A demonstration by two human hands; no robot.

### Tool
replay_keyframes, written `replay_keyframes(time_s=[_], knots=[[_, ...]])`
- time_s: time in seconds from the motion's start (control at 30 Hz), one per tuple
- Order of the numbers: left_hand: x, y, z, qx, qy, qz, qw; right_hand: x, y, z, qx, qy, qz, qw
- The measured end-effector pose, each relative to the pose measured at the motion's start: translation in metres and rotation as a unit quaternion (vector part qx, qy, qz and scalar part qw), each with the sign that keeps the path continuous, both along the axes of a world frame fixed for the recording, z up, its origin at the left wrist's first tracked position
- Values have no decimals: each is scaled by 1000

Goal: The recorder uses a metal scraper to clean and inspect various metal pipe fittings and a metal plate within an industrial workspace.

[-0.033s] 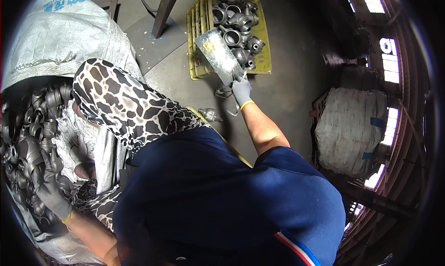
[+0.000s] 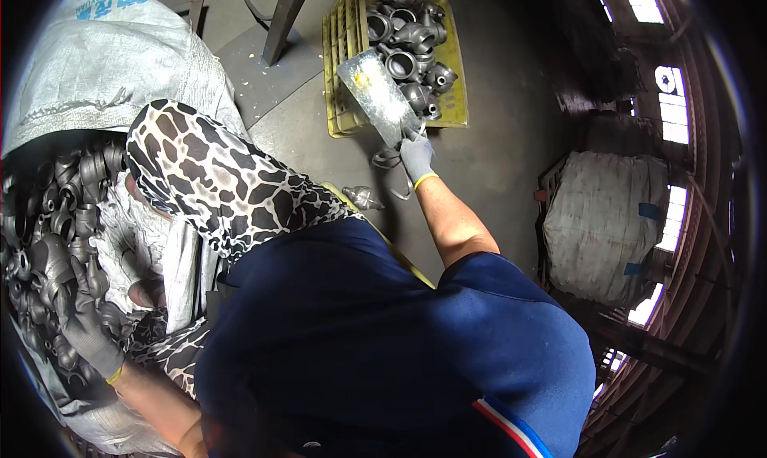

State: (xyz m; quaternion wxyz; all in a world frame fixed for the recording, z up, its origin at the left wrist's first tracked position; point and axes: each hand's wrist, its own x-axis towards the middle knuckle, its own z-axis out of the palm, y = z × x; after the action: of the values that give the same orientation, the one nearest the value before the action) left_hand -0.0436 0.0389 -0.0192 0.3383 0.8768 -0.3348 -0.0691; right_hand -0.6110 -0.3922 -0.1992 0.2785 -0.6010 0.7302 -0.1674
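My left hand (image 2: 89,336), in a grey glove with a yellow cuff, reaches into an opened white woven sack at the left. Its fingers are bent against a dark grey metal casting (image 2: 53,260) among many similar rounded, hollow castings; the fingertips are partly lost in the dark pile. My right hand (image 2: 417,156), gloved the same way, is closed on the near end of a flat, scuffed metal plate (image 2: 374,95). That plate slants against the near left corner of a yellow plastic crate (image 2: 339,121), which is heaped with castings. A grey strap (image 2: 387,158) hangs beside this hand.
One loose casting (image 2: 363,197) lies on the grey floor near my patterned trouser leg (image 2: 216,170). Behind the opened sack bulges its white woven fabric (image 2: 120,55). A dark metal leg (image 2: 286,19) stands left of the crate. Another full white sack (image 2: 605,226) is at the right.
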Motion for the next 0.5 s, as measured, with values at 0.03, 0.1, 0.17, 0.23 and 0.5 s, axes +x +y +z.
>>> replay_keyframes(time_s=[0.03,0.1,0.17,0.23,0.5], knots=[[1,2,0,-5,0,-2,1000,4,0,2,1,-1,3,1000],[1,5,0,-17,1,-5,1000,12,1,7,-16,12,25,999],[1,3,0,-30,4,-11,999,18,-2,15,3,48,41,998],[-6,-4,7,-23,5,2,1000,20,-5,17,21,85,58,994],[-30,-17,20,-214,140,22,967,107,6,104,334,-429,-2,839]])
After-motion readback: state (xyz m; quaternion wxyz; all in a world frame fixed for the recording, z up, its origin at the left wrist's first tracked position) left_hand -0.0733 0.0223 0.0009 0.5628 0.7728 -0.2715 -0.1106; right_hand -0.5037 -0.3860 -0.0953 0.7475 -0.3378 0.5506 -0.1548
